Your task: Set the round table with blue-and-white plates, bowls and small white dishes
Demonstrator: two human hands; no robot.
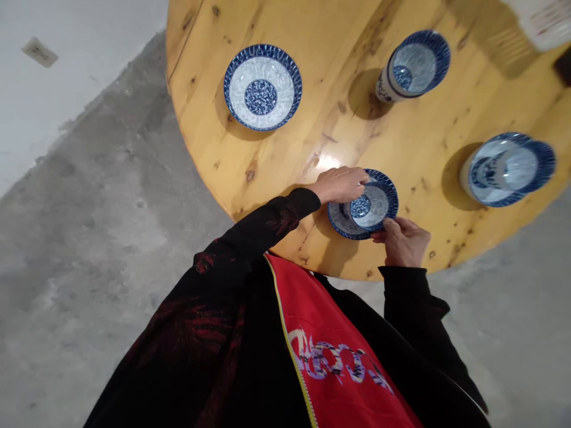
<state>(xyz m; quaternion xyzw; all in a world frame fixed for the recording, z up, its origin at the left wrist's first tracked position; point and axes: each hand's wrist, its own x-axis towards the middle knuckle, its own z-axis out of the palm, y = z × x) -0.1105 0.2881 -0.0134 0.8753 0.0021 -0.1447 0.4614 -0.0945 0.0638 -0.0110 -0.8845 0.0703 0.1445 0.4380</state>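
Note:
A small blue-and-white bowl (372,205) sits on a matching saucer (341,221) near the front edge of a round wooden table (339,125). My left hand (341,183) grips the bowl's far left rim with curled fingers. My right hand (401,241) pinches the near right rim of the stacked dishes. Both sleeves are black, and a red sash hangs down my front.
A blue-and-white plate (262,87) lies at the table's left. A bowl (414,64) stands at the back and another bowl (508,168) at the right edge. A white object (546,21) is at the far right corner. Grey concrete floor (89,208) surrounds the table.

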